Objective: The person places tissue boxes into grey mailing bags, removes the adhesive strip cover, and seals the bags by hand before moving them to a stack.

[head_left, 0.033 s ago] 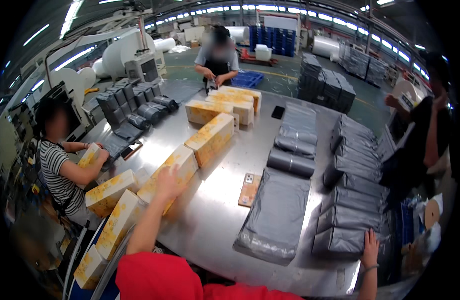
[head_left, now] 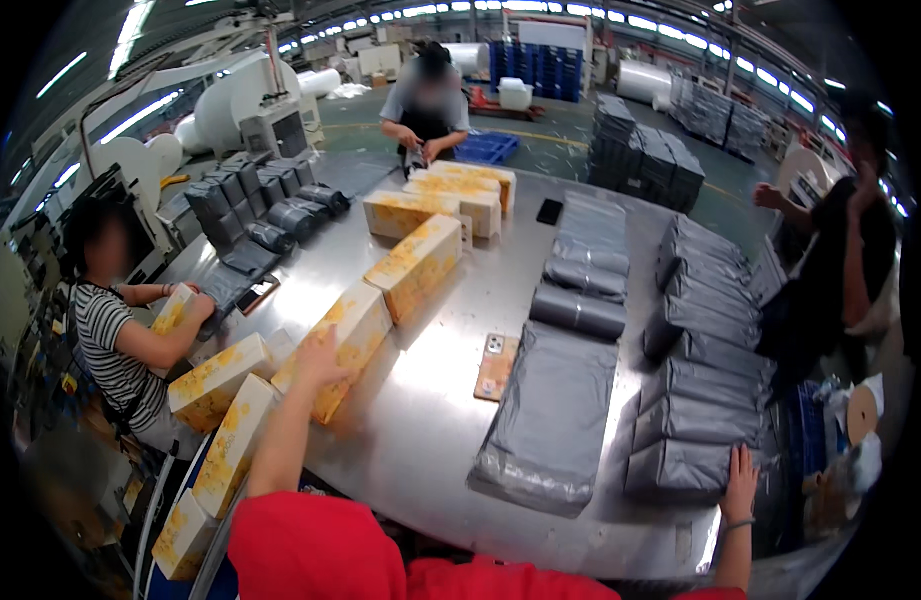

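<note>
My left hand (head_left: 320,360) lies with its fingers spread on the side of a long white box with yellow print (head_left: 348,318), which is on the metal table (head_left: 420,420). A second such box (head_left: 414,268) is at its far end. My right hand (head_left: 741,482) rests flat, fingers stretched, against the near end of a row of grey plastic packages (head_left: 675,468). Between my arms lies a stack of flat grey plastic bags (head_left: 550,420), with a phone in a patterned case (head_left: 495,367) beside it.
More yellow-white boxes (head_left: 232,445) stand at my left by a metal rail. Across the table one person (head_left: 430,110) handles something small; another in stripes (head_left: 125,330) holds a box. A third person (head_left: 850,230) stands right. A black phone (head_left: 549,212) and grey rolls (head_left: 292,222) lie farther off.
The whole view has shifted slightly. My left hand stays on the same box with its fingers a little more spread; my right hand stays against the grey package.
</note>
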Available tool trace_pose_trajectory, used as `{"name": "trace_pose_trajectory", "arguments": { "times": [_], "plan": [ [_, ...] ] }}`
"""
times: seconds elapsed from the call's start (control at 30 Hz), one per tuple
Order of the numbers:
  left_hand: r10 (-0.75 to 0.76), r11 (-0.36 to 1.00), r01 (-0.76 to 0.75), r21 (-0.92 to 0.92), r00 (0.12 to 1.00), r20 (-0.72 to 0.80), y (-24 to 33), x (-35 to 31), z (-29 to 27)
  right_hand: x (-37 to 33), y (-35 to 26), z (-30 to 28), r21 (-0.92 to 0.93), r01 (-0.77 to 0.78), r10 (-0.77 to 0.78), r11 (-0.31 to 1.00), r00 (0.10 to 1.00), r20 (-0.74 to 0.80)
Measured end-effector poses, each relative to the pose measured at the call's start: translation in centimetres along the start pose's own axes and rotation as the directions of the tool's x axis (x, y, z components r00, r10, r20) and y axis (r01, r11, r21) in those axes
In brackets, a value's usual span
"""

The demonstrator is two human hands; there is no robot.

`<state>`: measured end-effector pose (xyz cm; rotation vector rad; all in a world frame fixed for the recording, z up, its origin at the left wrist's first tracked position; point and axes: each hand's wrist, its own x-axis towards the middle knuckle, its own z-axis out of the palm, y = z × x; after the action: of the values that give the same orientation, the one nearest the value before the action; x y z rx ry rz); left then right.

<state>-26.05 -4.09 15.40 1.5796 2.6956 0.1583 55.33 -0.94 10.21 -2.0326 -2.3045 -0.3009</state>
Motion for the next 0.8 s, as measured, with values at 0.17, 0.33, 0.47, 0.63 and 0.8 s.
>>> {"name": "trace_pose_trajectory", "arguments": {
  "times": [0.17, 0.33, 0.47, 0.63, 0.8],
  "plan": [
    [-0.132, 0.981, 0.135, 0.142, 0.991, -0.030, -5.7, 1.8, 3.0, 0.2, -11.2, -5.7, 0.396, 0.121, -0.021, 0.910, 0.968, -0.248],
    [-0.176, 0.978, 0.165, 0.132, 0.981, 0.083, -3.7, 1.8, 1.0, 0.6, -21.5, -7.4, 0.766, 0.242, -0.010, 0.595, 0.956, -0.294],
    [0.045, 0.641, 0.149, -0.753, 0.972, 0.231, 0.4, -2.2, 1.5, 1.3, -26.5, -8.1, 0.909, 0.132, -0.018, 0.395, 0.990, -0.136],
    [0.399, -0.057, 0.385, -0.921, 0.855, 0.332, 12.7, -15.4, 2.5, 6.5, -30.2, -4.2, 0.987, 0.162, 0.160, 0.002, 0.974, -0.161],
    [0.472, 0.728, 0.033, -0.684, 0.701, 0.536, 15.3, -16.9, 8.4, 4.1, -28.8, 3.0, 0.947, -0.278, -0.164, 0.162, 0.939, 0.303]
  ]
}}
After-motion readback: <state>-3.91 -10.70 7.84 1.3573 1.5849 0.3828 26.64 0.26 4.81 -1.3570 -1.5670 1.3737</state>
